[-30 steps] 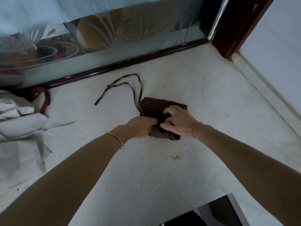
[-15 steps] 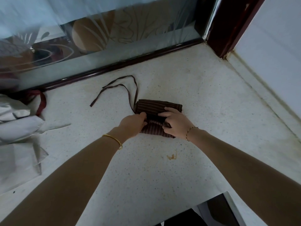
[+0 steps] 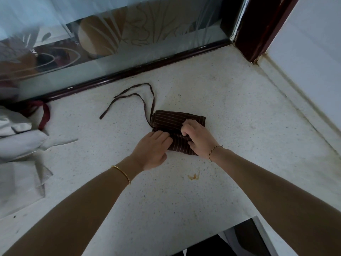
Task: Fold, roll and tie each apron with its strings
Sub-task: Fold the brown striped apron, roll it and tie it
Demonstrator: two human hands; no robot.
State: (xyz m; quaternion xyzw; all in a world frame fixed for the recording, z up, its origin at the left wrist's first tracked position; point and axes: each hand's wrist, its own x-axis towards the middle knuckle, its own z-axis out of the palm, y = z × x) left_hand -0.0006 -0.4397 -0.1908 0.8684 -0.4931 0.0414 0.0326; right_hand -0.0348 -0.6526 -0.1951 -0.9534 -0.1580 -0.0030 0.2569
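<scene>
We see a small, dark brown striped apron (image 3: 177,120) lying on a speckled white surface (image 3: 239,126). The striped apron is folded up into a thick little bundle with thin pale lines on it.

Two long strings (image 3: 145,100) come out of the left end of the striped apron. They lie loose on the surface and curl away to the left and up toward the glass wall (image 3: 110,43) behind the apron.

The left hand (image 3: 153,150) is at the near left corner of the striped apron. Its fingers lie close together and reach onto the cloth. The tips are hidden at a fold, so we cannot tell if they grip the cloth or just press on it. A gold bangle (image 3: 121,173) is on that wrist.

The right hand (image 3: 197,139) sits on the right part of the striped apron. Its fingers are bent and pinch a fold of the cloth near the middle. A thin bracelet (image 3: 215,151) is on that wrist. The two hands are very near each other on the bundle.

Just in front of the striped apron, on our side, there is a small orange stain (image 3: 193,176) on the surface.

Far to the left of the striped apron we see a heap of pale cloth (image 3: 20,145). A red strap (image 3: 45,117) pokes out from the top of that heap.

Behind the striped apron, a dark wooden rail (image 3: 147,68) runs along the bottom of the glass wall. To the right of the striped apron, well apart from it, there is a white wall (image 3: 304,52).
</scene>
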